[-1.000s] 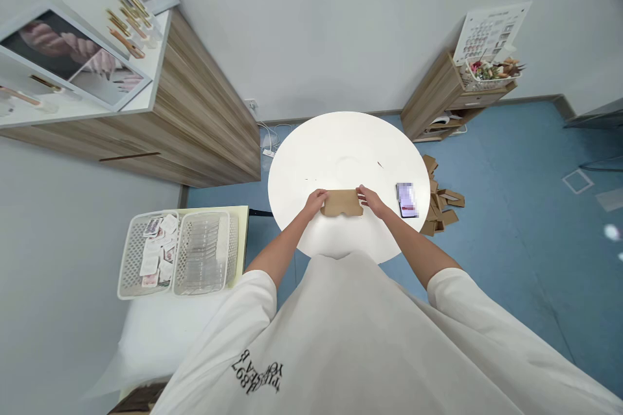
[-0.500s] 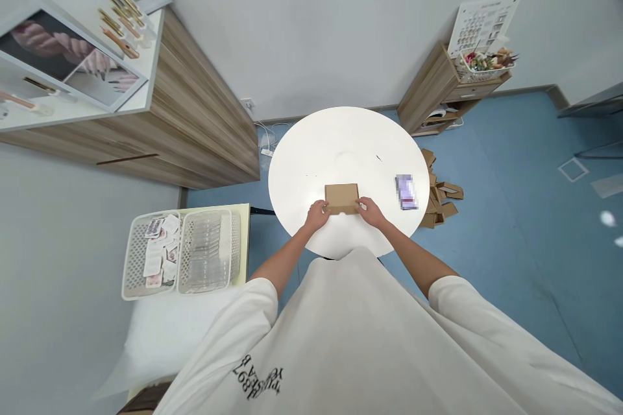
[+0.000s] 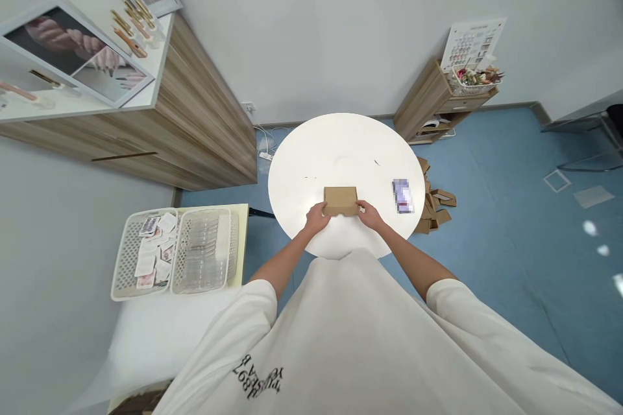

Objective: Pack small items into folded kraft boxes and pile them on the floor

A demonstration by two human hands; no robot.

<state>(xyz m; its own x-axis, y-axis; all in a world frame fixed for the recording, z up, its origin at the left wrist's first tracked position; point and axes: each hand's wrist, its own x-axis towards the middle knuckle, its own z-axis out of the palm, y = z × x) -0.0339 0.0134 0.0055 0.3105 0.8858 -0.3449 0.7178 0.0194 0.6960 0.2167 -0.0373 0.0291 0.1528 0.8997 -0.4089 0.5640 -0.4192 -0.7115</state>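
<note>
A small brown cardboard box (image 3: 341, 200) with its lid down lies near the front of the white round table (image 3: 341, 142). My left hand (image 3: 317, 218) grips the box at its left front corner. At the opposite front corner, my right hand (image 3: 369, 214) holds it with the fingers bent against the side. The two hands keep the box between them, close to the tabletop. A blurred purple item (image 3: 403, 196) lies on the table to the right of my right hand.
Several cardboard boxes (image 3: 433, 207) lie on the floor right of the table. White baskets with cards (image 3: 156, 253) and clear plastic pieces (image 3: 204, 246) stand at the left. Wooden cabinets (image 3: 195, 104) and a small shelf unit (image 3: 428, 100) line the wall.
The camera view has shifted slightly. Both hands stay at the box's front corners, and the box's front edge looks a little more closed down than before.
</note>
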